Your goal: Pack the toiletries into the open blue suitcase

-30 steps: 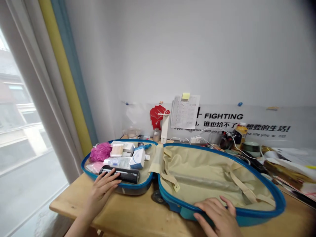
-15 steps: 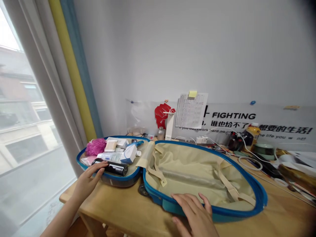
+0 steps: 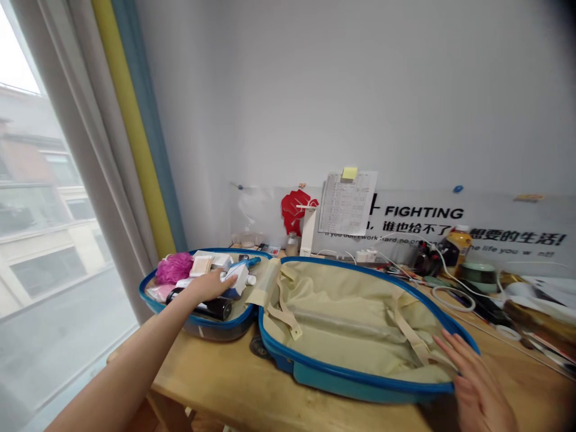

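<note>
A blue-rimmed suitcase (image 3: 382,384) lies open on the wooden table, its beige-lined right half holding only straps (image 3: 416,342). Toiletries fill the left half: a pink bath puff (image 3: 174,268), a black cylinder (image 3: 216,307), a white soap-like block (image 3: 201,266) and a white-and-blue box (image 3: 238,282). My left hand (image 3: 213,286) reaches over them with fingers stretched out, at the white-and-blue box; its fingertips partly hide the contact. At the suitcase's right end, my right hand (image 3: 477,378) is open, fingers extended beside the rim.
Cables (image 3: 454,298), a yellow-labelled bottle (image 3: 456,249) and a green jar (image 3: 479,274) crowd the table's right back. A white lamp-like stand (image 3: 308,231) rises behind the suitcase. The window and curtain (image 3: 103,150) are on the left.
My left hand has moved right and away from me, from the black cylinder to the white-and-blue box. My right hand has shifted right along the near rim to the suitcase's right end.
</note>
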Available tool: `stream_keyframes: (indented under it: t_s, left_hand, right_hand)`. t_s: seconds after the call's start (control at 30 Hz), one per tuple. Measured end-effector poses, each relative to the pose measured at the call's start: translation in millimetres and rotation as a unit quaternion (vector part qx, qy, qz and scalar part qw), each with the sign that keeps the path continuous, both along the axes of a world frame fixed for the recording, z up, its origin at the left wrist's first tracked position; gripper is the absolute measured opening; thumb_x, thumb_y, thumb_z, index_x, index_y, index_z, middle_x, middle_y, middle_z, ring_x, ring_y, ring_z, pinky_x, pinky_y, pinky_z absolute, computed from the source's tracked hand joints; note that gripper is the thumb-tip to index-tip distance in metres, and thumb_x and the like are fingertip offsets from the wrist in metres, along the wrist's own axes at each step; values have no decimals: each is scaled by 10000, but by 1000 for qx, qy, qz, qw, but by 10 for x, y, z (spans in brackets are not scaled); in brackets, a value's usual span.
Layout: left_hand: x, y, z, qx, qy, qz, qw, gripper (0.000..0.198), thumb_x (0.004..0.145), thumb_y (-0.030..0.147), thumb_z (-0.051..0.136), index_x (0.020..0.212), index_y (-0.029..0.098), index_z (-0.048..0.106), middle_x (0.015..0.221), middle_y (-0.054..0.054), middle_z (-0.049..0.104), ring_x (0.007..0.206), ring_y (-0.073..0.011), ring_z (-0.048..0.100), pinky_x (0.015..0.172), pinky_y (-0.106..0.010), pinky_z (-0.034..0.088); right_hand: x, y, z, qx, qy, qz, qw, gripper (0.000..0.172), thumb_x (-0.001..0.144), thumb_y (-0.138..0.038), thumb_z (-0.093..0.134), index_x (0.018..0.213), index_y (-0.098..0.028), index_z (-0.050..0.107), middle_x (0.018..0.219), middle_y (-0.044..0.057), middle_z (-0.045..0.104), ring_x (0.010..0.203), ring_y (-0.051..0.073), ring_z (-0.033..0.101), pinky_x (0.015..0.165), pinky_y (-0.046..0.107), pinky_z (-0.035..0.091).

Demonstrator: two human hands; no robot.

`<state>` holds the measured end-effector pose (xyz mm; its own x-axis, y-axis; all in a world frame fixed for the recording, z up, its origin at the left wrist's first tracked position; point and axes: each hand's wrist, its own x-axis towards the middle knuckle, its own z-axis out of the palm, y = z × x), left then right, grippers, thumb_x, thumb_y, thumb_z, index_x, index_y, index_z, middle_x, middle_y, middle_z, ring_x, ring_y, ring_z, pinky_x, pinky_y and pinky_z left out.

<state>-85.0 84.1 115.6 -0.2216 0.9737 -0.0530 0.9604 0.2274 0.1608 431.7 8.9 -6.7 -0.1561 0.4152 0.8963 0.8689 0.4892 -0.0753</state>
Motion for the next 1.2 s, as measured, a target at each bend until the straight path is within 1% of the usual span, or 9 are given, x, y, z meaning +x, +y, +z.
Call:
stream_keyframes:
  t_s: [0.2,0.4,0.5,0.63,0.77,0.87,0.97,1.03,1.2]
  left_hand:
    - [187,317,-106,12,25,17,999,883,717,728,451,1300,69,520,1266,-271,599,1163,-409,579,949,-482,434]
    - [163,338,-151,63,9,27,998,799,633,705,565,1117,70,613,1149,-298,646,1034,-433,636,830,-469,491]
    - [168,261,-97,112,1,16,994,735,643,676,564,1058,73,627,1120,-281,650,1013,-453,633,820,-481,493]
    - [337,148,90,189,-19,-28,981,723,707,613,531,1201,86,548,1222,-239,593,1123,-458,569,936,-543,435]
    - [880,10,288,211,-67,-161,962,682,711,567,575,1270,181,520,1269,-127,590,1157,-330,573,988,-419,449]
    - [1507,-118,330,134,-85,-306,939,711,678,515,640,1304,204,512,1279,-93,594,1152,-279,579,987,-350,455]
    - [2136,-196,235,-2,-58,-412,909,771,666,504,678,1339,182,482,1291,-122,578,1143,-284,582,954,-351,477]
    - [2476,-195,122,-60,-15,-452,890,792,655,525,698,1336,182,482,1277,-143,573,1136,-297,581,926,-366,490]
    - [2962,-88,-85,-105,73,-477,870,834,625,472,749,1343,146,475,1302,-188,548,1169,-319,552,935,-382,484]
  right_hand:
    - [-90,-55,-43,-31,76,-6,997,450,968,-420,301,1253,-227,592,1344,92,576,1320,291,464,1046,482,417]
    - [-84,-81,-25,-43,97,-5,994,448,964,-447,316,1197,-232,632,1303,87,609,1313,282,475,1026,486,445]
    - [-85,-97,-12,-45,89,-3,995,431,964,-434,330,1196,-230,631,1302,93,610,1310,282,479,1008,495,458]
    - [-90,-113,-2,-59,97,-3,994,424,962,-435,341,1188,-231,635,1297,92,613,1308,280,481,994,504,467]
    - [-99,-123,21,-55,98,6,994,400,965,-420,347,1131,-230,656,1246,91,641,1304,275,483,972,498,478]
    - [-108,-129,47,-51,83,11,995,380,967,-401,352,1122,-232,655,1230,88,648,1299,274,488,967,501,476]
    - [-117,-136,57,-55,92,11,994,384,966,-410,353,1109,-233,662,1229,89,647,1292,274,494,964,503,477]
    - [-124,-142,53,-60,101,13,993,391,965,-416,350,1096,-229,667,1224,95,649,1290,276,496,963,506,478]
    - [-133,-158,43,-61,113,9,992,371,956,-403,369,1047,-216,675,1192,108,660,1270,279,516,961,508,485]
